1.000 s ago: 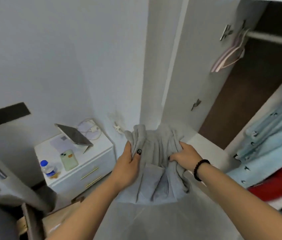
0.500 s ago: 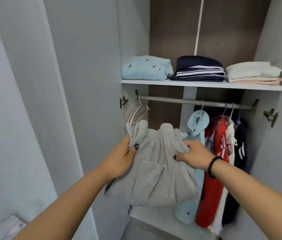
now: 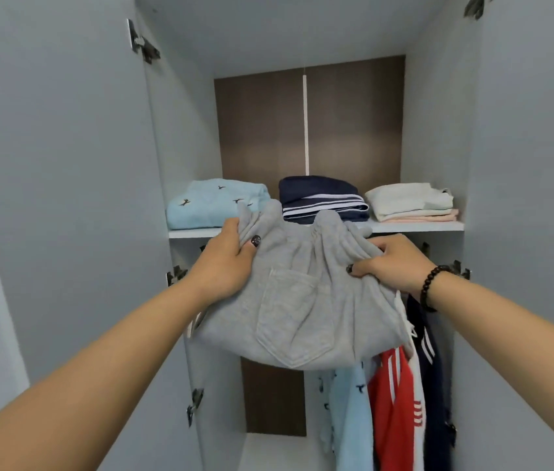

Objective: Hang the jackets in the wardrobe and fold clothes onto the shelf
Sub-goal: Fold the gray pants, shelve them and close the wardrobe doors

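A folded grey garment [image 3: 302, 311] with a patch pocket hangs between my hands, just in front of the white shelf [image 3: 414, 227] of the open wardrobe. My left hand [image 3: 228, 263] grips its left top corner and my right hand [image 3: 391, 263] grips its right top corner. Its upper edge reaches the shelf's front lip. On the shelf lie a light blue folded top [image 3: 214, 203], a navy striped stack [image 3: 319, 197] and a white and pink stack [image 3: 411, 202]. The rail below is hidden behind the garment.
Below the shelf hang a light blue jacket [image 3: 350, 413], a red one [image 3: 394, 402] and a dark navy one [image 3: 435, 385]. The left door [image 3: 65, 198] and the right door [image 3: 533, 198] stand open on either side. The wardrobe floor [image 3: 275, 450] is white.
My view swung from the bedside table to the wardrobe. Both hands have lifted the grey garment from rail height up to the shelf's front edge.
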`<state>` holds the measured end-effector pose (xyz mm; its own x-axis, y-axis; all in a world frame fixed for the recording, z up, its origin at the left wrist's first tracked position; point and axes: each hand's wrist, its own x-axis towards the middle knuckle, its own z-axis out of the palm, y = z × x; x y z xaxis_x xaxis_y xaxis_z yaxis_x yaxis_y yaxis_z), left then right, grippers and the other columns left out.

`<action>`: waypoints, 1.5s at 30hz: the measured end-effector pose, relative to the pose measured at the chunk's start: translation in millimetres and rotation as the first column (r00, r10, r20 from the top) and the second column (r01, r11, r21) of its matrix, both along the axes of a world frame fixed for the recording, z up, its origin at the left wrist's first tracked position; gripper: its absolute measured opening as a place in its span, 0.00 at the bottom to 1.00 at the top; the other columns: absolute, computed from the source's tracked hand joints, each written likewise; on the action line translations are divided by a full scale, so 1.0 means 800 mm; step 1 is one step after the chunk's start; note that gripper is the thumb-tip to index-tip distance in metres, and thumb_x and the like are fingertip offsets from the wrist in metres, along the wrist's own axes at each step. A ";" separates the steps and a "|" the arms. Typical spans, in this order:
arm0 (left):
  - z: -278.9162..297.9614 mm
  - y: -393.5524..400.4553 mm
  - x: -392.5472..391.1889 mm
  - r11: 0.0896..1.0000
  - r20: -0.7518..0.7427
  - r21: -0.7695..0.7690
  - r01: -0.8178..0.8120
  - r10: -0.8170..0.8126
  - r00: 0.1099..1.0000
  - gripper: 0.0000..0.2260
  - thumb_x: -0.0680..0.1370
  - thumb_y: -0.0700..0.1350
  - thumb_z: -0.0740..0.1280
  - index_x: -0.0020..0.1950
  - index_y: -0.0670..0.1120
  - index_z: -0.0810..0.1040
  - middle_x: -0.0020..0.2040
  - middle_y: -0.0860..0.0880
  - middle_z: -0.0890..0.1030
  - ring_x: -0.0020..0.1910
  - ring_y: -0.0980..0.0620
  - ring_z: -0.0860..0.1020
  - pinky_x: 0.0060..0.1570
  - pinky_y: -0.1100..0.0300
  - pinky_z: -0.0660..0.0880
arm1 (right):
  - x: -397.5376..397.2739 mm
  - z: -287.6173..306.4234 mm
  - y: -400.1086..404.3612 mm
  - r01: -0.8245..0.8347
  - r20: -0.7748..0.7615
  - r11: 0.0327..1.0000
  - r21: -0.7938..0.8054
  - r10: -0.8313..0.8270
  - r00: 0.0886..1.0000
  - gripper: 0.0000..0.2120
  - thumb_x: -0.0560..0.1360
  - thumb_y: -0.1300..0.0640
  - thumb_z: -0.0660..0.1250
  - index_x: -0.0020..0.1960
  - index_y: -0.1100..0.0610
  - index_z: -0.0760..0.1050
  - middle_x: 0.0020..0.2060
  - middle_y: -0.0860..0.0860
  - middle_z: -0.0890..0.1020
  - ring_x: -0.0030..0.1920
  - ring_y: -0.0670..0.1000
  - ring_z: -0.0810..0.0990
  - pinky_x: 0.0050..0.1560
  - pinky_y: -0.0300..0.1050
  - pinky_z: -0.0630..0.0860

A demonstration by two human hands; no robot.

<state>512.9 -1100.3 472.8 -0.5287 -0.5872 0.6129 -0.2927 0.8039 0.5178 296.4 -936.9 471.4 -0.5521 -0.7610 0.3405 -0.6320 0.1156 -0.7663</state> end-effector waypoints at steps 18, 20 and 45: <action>0.052 -0.166 -0.095 0.982 0.134 -0.169 0.085 -0.063 0.989 0.09 0.83 0.50 0.55 0.59 0.46 0.66 0.52 0.47 0.75 0.46 0.49 0.73 0.45 0.55 0.66 | -0.075 0.031 -0.112 0.183 -0.045 0.979 -0.089 -0.188 0.981 0.05 0.68 0.64 0.70 0.37 0.57 0.74 0.34 0.52 0.73 0.37 0.49 0.69 0.39 0.42 0.65; 0.072 -0.188 -0.117 0.977 0.108 -0.196 0.089 -0.068 0.992 0.08 0.83 0.49 0.56 0.59 0.47 0.66 0.51 0.47 0.75 0.46 0.49 0.73 0.43 0.56 0.65 | -0.097 0.049 -0.129 0.200 -0.075 0.974 -0.110 -0.208 0.975 0.06 0.68 0.63 0.70 0.36 0.64 0.74 0.32 0.54 0.74 0.37 0.50 0.70 0.38 0.42 0.66; 0.171 -0.407 -0.403 0.949 0.604 -0.234 -0.211 0.312 0.733 0.18 0.83 0.52 0.58 0.65 0.41 0.75 0.63 0.42 0.78 0.60 0.43 0.76 0.58 0.55 0.72 | -0.410 0.177 -0.356 0.263 -0.369 0.844 0.467 -0.085 0.926 0.11 0.72 0.54 0.71 0.44 0.62 0.79 0.35 0.56 0.79 0.31 0.55 0.77 0.26 0.40 0.76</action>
